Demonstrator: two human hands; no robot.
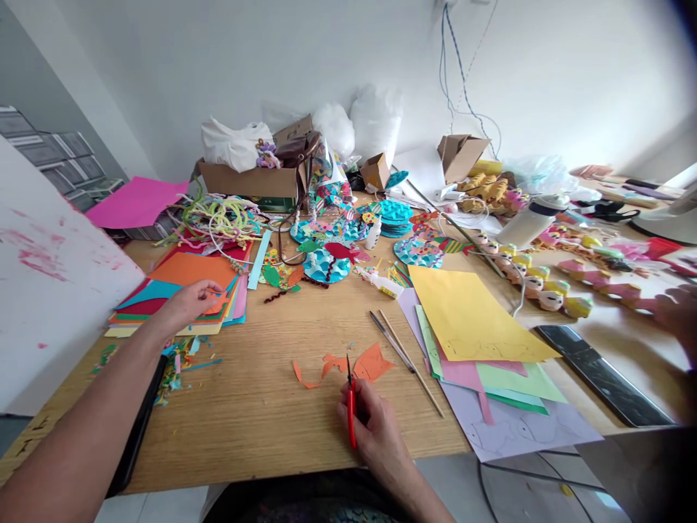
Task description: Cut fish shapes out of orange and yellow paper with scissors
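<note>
In the head view my right hand (377, 415) is closed around a pair of red-handled scissors (351, 414), the narrow blades pointing away from me. Just beyond the blades an orange paper piece (373, 361) with a drawn outline lies on the table, beside a curled orange offcut strip (312, 379). My left hand (190, 299) reaches out over a stack of coloured paper (190, 269). Its fingers pinch a small orange paper cutout (218, 302), partly hidden by the fingers.
A pen (390, 340) and a wooden stick (411, 363) lie right of the scissors, near drawn-on sheets (473, 312) and a phone (602, 374). Paper scraps (177, 363) are at left. Glue bottles (381, 282) and fish decorations (327, 265) stand behind. Another person's hand (678, 314) is at far right.
</note>
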